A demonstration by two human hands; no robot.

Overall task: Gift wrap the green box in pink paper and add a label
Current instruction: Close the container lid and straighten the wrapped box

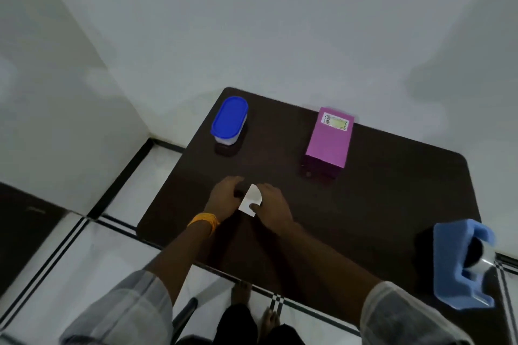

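The box (328,143), wrapped in pink paper, stands on the dark table (392,190) toward its far side. A label (335,121) with a yellow-green field is stuck on its top near the far end. Closer to me, both hands meet over a small white slip of paper (250,200). My right hand (273,209) pinches the slip, thumb on top. My left hand (225,196), with an orange thread at the wrist, holds its left edge with curled fingers.
A plastic container with a blue lid (229,120) sits at the table's far left corner. A blue tape dispenser (462,263) stands at the near right edge. White walls close in behind and to the left; tiled floor lies below.
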